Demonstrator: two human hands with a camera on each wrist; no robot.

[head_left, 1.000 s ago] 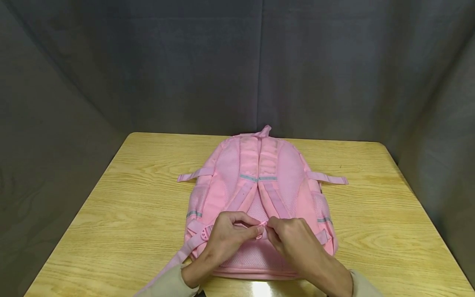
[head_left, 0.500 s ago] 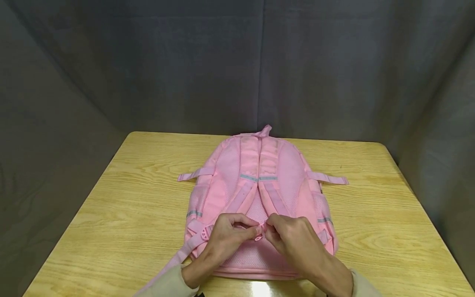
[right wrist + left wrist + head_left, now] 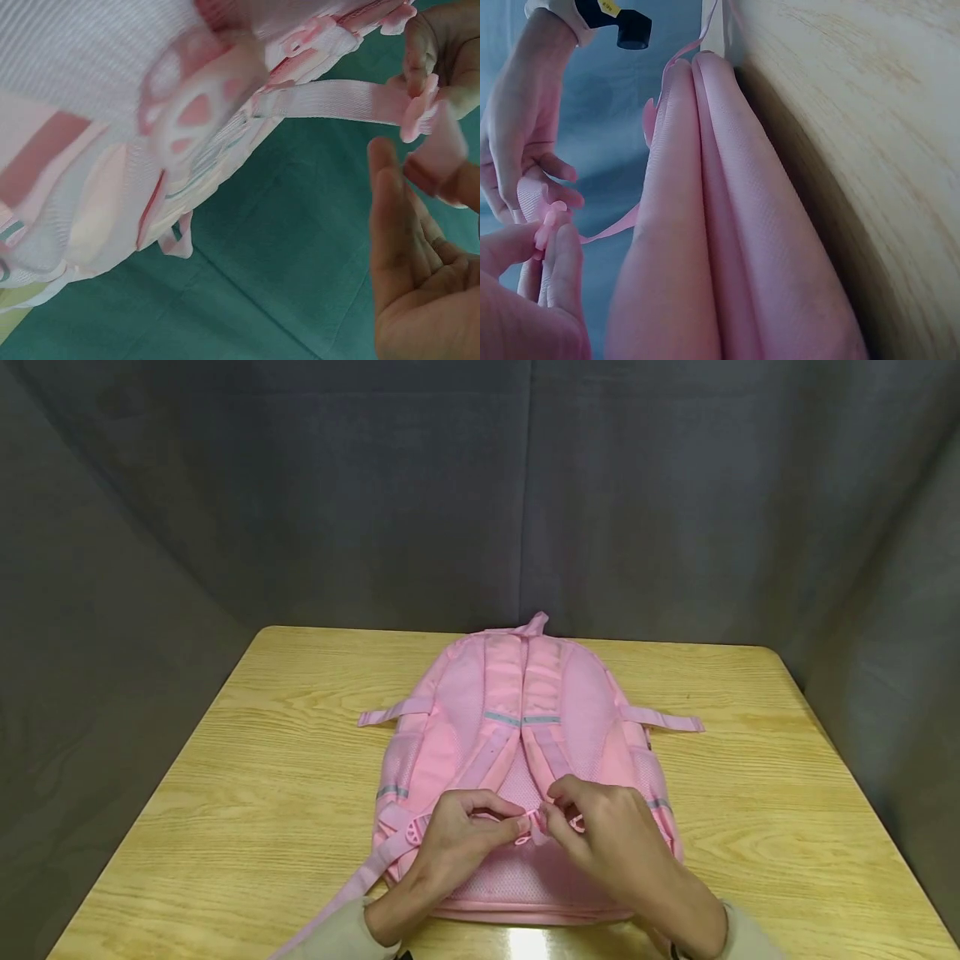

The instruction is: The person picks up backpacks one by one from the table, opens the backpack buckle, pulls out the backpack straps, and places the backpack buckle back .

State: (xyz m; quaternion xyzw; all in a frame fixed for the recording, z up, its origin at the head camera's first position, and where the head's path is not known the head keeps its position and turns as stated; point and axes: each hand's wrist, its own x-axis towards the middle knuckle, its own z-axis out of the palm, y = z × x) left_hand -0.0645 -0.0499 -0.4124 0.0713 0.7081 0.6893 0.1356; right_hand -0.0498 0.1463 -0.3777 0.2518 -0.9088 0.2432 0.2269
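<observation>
A pink backpack [image 3: 540, 885] lies on the table, straps facing up. Over its lower middle, my left hand [image 3: 461, 831] pinches a small pink plastic strap buckle [image 3: 551, 221] between thumb and fingers. Webbing [image 3: 345, 101] runs from the bag to this buckle, and a short strap end [image 3: 442, 150] sticks out past it. My right hand [image 3: 611, 831] is just right of the buckle, its fingers spread apart. In the right wrist view, its thumb touches the strap end while the fingers stand away from it. How the webbing threads through the buckle is too small to tell.
A wooden table [image 3: 247, 793] bears the bag, with dark cloth [image 3: 390, 510] behind it. Side straps [image 3: 663, 720] stick out left and right. A long loose strap [image 3: 345, 893] trails past my left forearm. Another pink plastic buckle [image 3: 199, 112] is close to the right wrist camera.
My right hand has loosened its pinch at the buckle, spread its fingers and shifted slightly right. The left hand keeps its pinch, almost unmoved. The backpack stays in place.
</observation>
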